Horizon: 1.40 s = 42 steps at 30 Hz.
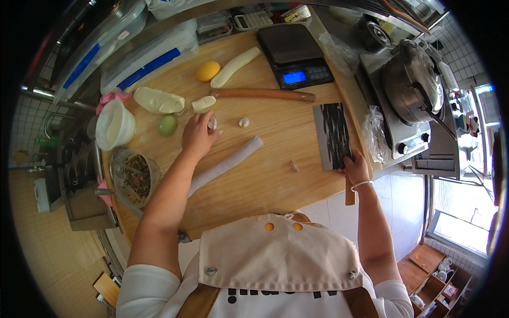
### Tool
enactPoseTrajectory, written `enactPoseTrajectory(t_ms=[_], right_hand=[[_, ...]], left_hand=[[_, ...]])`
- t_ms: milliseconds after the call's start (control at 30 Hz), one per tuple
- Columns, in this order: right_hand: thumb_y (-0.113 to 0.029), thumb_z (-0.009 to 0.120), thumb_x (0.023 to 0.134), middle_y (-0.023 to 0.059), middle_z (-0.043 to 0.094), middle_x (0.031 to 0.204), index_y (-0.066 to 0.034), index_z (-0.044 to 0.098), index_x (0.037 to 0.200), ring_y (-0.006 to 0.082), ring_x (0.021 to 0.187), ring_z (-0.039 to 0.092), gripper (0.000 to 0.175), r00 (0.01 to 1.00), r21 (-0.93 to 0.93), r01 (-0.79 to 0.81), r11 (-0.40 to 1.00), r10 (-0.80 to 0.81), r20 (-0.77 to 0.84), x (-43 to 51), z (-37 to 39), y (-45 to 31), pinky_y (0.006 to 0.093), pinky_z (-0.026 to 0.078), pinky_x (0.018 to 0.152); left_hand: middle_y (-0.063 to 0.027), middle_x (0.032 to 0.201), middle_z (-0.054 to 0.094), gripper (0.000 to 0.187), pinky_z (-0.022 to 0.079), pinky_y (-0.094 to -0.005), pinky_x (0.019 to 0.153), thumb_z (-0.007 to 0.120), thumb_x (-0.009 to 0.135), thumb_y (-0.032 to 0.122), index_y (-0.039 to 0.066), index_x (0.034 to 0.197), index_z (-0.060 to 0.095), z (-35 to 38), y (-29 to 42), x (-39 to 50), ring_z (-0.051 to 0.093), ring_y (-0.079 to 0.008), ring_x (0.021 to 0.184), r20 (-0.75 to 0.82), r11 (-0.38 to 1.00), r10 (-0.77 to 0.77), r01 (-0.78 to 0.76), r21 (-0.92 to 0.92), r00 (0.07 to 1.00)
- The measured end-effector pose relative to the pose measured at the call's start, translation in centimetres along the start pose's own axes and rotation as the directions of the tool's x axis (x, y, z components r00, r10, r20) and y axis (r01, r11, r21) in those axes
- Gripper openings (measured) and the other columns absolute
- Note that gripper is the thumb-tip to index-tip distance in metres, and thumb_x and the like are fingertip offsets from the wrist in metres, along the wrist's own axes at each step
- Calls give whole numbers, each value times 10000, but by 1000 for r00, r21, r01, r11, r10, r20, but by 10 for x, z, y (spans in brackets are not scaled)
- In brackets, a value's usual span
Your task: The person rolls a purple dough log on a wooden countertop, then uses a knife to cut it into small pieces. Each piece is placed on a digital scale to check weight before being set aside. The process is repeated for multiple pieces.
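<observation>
My left hand [199, 134] has its thumb and fingers around a small cut piece of pale purple dough [212, 124], over the wooden board [254, 187]. A second purple-white piece [243, 122] lies to its right. Below them stretches a purple dough rope [230, 163], its lower left end hidden by my left forearm. My right hand [357, 166] grips the handle of a broad dark-bladed cleaver [333, 135] at the board's right side. A small purple sliver [294, 166] lies left of the cleaver. Around my left hand are a white dough piece [204, 103] and a green dough ball [167, 125].
A rolling pin [264, 94], white dough roll [235, 67], white dough slab [159, 100] and yellow ball [208, 71] lie farther back. A lit digital scale [294, 51] stands behind. Left are a white tub [115, 125] and a bowl of chopped filling [137, 175]; right, a pot [411, 83].
</observation>
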State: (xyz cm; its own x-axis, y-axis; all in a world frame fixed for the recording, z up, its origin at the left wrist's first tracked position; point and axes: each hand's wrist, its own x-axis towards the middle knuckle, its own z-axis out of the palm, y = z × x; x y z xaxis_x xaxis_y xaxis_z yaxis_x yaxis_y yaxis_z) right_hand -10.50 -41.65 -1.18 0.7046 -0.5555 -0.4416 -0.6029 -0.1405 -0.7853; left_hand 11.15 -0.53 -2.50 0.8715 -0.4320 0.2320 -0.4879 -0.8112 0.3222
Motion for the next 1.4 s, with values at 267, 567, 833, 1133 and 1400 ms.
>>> enactPoseTrajectory(t_ms=[267,567,833,1133,1400], right_hand=[[-169,608,822,182,689,834,2,625,1015,325,738,676,259,963,-479,119,870,-218,-158,17,-5,-9,405,519,699],[-168,656,801,191,641,1040,-32,612,1099,351,952,630,331,921,-662,194,724,-366,-130,13,-5,-17,434,504,819],[-250,689,790,121,549,1131,-165,564,1166,326,974,606,405,664,-522,744,417,-550,506,-52,84,-31,425,522,795],[-124,559,866,186,642,963,-105,664,1000,380,855,624,171,705,-333,708,623,-593,389,32,163,-145,456,508,731],[-64,652,753,78,603,1173,-144,630,1149,295,1100,557,404,209,-235,971,54,-675,708,-7,189,-119,402,487,909]], left_hand=[[-85,1014,607,346,483,-412,808,752,748,225,111,1043,611,-11,-2,10,584,-293,971,74,999,1,-5,49,997],[-90,1124,589,510,463,-432,873,750,752,243,121,1208,558,-16,-10,4,566,-298,1035,99,998,47,-52,46,994],[-114,1198,565,524,441,-436,908,721,775,246,77,1234,533,-41,42,-91,542,-317,1089,96,994,44,-34,-102,994],[-95,1195,556,594,425,-429,936,755,723,191,79,1256,518,-45,33,-147,527,-297,1100,118,995,-92,97,-33,989],[-93,1078,583,463,466,-414,852,745,729,169,72,1148,572,-56,14,-158,553,-296,1013,166,980,-200,195,49,966]])
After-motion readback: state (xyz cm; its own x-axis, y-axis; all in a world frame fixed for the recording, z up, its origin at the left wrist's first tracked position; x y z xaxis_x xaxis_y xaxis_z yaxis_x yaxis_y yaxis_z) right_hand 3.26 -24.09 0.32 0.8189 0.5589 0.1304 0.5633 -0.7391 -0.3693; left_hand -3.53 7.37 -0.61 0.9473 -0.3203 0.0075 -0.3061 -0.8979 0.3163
